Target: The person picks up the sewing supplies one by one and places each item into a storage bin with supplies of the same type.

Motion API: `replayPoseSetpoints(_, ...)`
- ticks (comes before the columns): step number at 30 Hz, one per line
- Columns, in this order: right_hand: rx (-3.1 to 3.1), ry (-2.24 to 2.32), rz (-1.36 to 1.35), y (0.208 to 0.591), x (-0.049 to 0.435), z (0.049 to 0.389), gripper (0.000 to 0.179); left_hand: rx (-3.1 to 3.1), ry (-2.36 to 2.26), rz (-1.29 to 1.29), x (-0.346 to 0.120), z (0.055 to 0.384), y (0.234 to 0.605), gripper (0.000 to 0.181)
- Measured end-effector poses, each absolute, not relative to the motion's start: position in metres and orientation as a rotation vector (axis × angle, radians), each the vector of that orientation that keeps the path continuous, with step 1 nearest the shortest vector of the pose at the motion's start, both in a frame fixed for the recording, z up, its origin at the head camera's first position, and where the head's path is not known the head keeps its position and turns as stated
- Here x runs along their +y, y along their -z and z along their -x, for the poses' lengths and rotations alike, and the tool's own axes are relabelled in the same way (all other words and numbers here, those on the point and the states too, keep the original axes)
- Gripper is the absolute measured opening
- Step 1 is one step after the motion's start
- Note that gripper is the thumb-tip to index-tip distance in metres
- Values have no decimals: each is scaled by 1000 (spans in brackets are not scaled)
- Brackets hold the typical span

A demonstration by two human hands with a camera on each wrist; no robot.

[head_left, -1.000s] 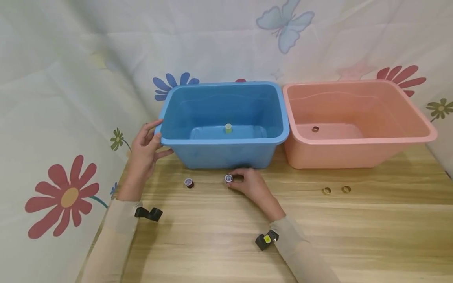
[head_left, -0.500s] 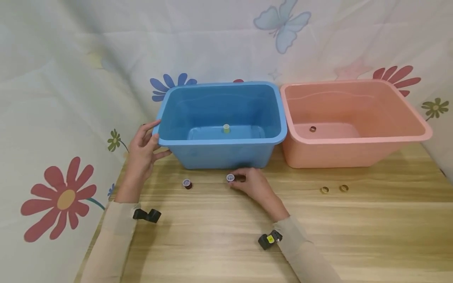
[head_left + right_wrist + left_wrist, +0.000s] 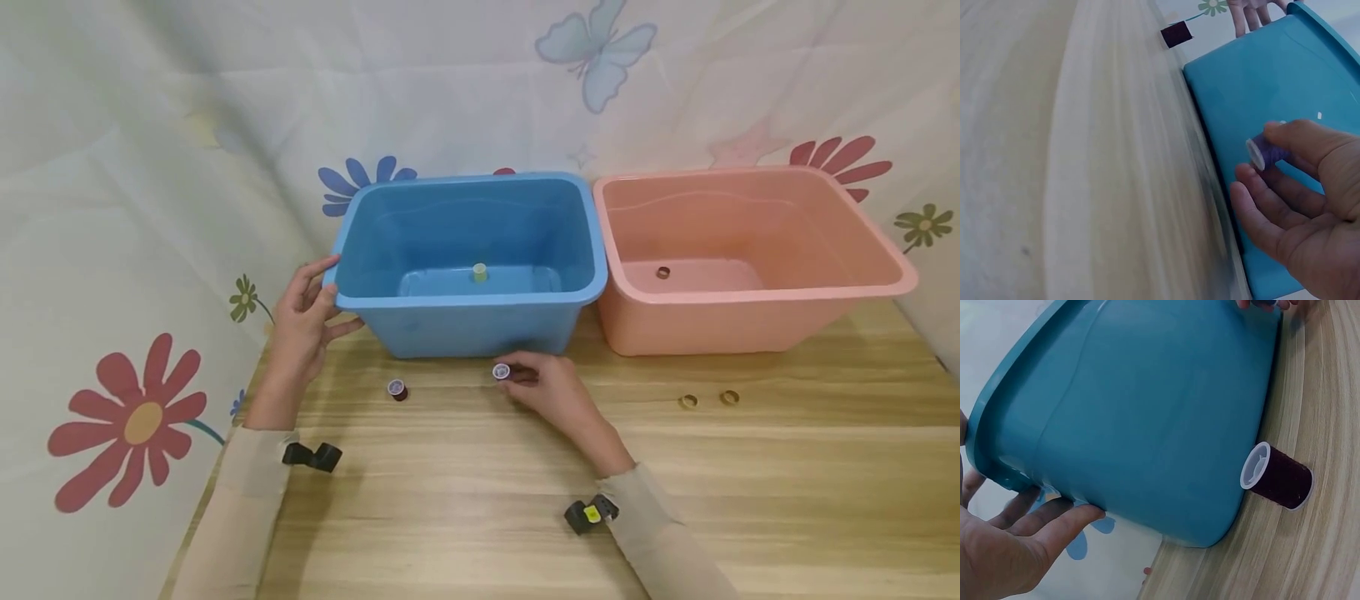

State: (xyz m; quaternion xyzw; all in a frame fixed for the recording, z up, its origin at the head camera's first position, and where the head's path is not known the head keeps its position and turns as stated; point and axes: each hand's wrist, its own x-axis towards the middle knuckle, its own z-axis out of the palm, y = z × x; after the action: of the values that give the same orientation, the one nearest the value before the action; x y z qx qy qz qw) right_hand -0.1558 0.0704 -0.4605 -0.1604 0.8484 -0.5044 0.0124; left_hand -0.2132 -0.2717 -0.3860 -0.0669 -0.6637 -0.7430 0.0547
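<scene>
My right hand [image 3: 551, 390] pinches a spool of purple thread [image 3: 1270, 153] between thumb and fingers, close in front of the blue tub [image 3: 468, 329]. The spool's pale end faces up in the head view. At the tub's left end, my left hand [image 3: 298, 321] holds the rim corner, with some fingers extended beneath the rim in the left wrist view. A dark maroon thread spool [image 3: 1282, 479] stands on the table before the tub, between the two hands. Inside the blue tub is a small yellow-green spool [image 3: 480, 273].
To the right, a pink tub [image 3: 701, 325] stands against the blue one, with a small brass-coloured ring [image 3: 663, 272] inside. Two similar gold rings, a left one [image 3: 688, 402] and a right one [image 3: 730, 397], lie on the wooden table [image 3: 465, 500]. A printed curtain [image 3: 450, 83] hangs behind.
My right hand has moved a little to the right along the tub's front, carrying the purple spool. My left hand keeps its place on the rim.
</scene>
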Motion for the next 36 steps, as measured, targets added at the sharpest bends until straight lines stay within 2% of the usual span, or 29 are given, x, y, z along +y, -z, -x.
replayPoseSetpoints(9,2706,1578,461,452,74,155,24,-2030,2252,195,-272,212,387,43)
replayPoseSetpoints(20,2701,1614,577,441,76,151,28,-2029,2253,213,-273,212,388,43)
replayPoseSetpoints(36,2502,1790,533,430,74,146,28,-2000,2279,224,-272,211,388,41)
